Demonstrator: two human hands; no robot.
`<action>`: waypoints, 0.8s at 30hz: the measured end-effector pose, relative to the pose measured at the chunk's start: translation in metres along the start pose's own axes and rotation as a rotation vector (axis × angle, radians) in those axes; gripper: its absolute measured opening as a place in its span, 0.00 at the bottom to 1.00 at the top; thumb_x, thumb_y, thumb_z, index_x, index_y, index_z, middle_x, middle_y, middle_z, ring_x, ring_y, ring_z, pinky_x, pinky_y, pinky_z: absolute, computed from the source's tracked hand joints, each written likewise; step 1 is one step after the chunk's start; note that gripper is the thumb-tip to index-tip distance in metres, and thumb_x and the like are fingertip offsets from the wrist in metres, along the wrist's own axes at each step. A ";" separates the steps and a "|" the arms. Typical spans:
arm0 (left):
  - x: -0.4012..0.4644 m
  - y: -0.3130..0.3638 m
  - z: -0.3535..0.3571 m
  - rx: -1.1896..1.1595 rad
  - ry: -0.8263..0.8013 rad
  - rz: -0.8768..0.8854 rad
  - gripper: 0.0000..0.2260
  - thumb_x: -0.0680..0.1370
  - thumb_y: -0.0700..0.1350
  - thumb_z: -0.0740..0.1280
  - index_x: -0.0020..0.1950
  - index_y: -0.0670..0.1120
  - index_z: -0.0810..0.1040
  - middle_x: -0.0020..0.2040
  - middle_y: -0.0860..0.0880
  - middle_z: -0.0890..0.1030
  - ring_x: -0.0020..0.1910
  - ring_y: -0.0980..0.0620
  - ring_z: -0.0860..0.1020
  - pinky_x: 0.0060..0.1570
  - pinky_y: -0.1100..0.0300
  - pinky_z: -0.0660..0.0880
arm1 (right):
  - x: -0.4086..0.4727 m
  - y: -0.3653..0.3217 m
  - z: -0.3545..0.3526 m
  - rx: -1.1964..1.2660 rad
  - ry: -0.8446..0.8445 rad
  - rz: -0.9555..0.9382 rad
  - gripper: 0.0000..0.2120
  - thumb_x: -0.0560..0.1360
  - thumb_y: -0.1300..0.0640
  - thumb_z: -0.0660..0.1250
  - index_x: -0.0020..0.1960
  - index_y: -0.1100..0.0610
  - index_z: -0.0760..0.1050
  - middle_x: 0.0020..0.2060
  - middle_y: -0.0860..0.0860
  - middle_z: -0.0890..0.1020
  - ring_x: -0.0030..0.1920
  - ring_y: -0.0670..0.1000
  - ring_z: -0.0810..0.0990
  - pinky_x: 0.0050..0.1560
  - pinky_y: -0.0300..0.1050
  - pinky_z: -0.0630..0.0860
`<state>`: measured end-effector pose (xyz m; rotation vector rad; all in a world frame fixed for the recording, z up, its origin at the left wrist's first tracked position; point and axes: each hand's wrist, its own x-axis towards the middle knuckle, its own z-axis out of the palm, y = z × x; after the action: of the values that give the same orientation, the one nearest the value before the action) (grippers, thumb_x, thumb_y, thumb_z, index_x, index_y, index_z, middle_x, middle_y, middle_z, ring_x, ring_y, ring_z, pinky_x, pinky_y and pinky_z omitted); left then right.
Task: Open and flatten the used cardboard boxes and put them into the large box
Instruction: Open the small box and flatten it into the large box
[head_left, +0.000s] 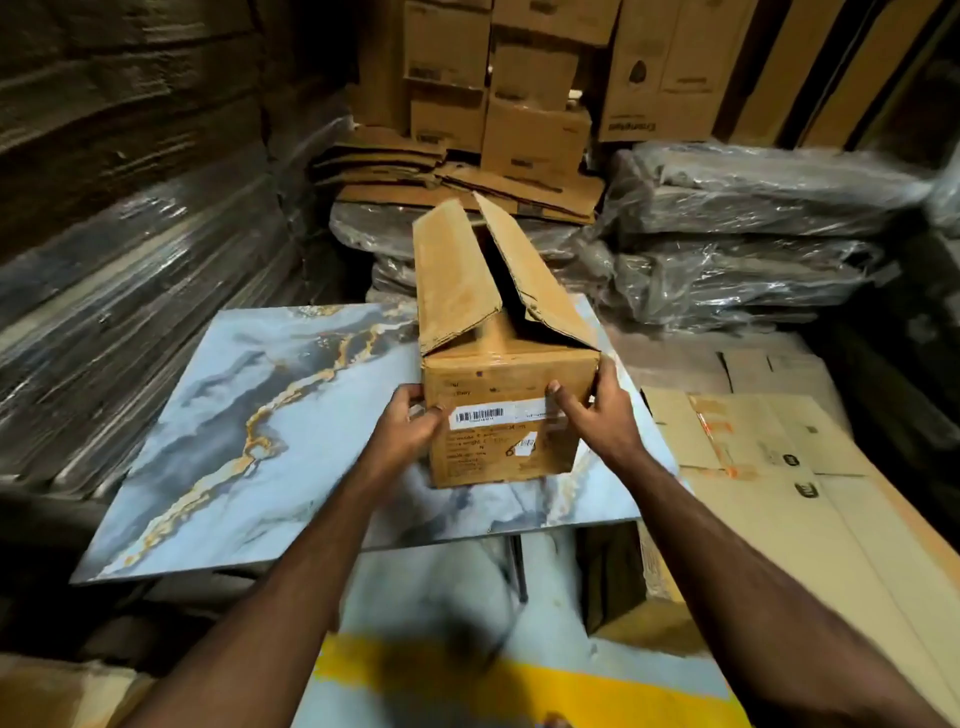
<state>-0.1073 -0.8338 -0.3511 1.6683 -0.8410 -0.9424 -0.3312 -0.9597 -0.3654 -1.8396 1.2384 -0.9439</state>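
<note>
Many brown boxes (535, 78) and wrapped bundles (748, 234) stacked all around, blue marble tabletop (249, 415), long cardboard box (501, 395) standing on it with top flaps up, left hand (410, 431) and right hand (597, 410) gripping its near end, fingers (605, 371) curled round the corners

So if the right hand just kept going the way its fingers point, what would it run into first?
The right hand already grips the near right corner of the cardboard box, fingers pointing up and away. Going on, it would probably slide along the box's right side toward the plastic-wrapped bundles; depth is unclear.
</note>
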 end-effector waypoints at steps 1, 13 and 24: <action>0.000 -0.007 0.005 0.016 -0.043 -0.017 0.12 0.81 0.43 0.65 0.64 0.45 0.73 0.57 0.48 0.80 0.52 0.49 0.80 0.44 0.62 0.79 | 0.001 0.012 0.000 -0.012 -0.019 0.024 0.26 0.72 0.42 0.71 0.63 0.53 0.68 0.52 0.49 0.81 0.50 0.51 0.81 0.49 0.50 0.79; 0.006 -0.021 0.029 0.092 0.075 0.030 0.16 0.82 0.37 0.61 0.70 0.45 0.73 0.64 0.47 0.79 0.59 0.51 0.78 0.56 0.61 0.75 | -0.008 0.077 -0.021 0.124 -0.213 0.035 0.28 0.78 0.57 0.69 0.75 0.48 0.62 0.65 0.43 0.75 0.62 0.42 0.76 0.56 0.31 0.74; 0.020 0.078 0.096 0.980 0.178 0.825 0.31 0.76 0.61 0.59 0.77 0.51 0.64 0.78 0.41 0.59 0.78 0.42 0.54 0.75 0.41 0.49 | -0.011 0.117 0.000 0.658 -0.127 0.766 0.23 0.83 0.39 0.50 0.58 0.56 0.73 0.52 0.51 0.78 0.51 0.52 0.78 0.50 0.49 0.75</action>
<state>-0.1904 -0.9112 -0.2982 1.8337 -1.8368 0.2636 -0.3838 -0.9822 -0.4683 -0.7935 1.2111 -0.6597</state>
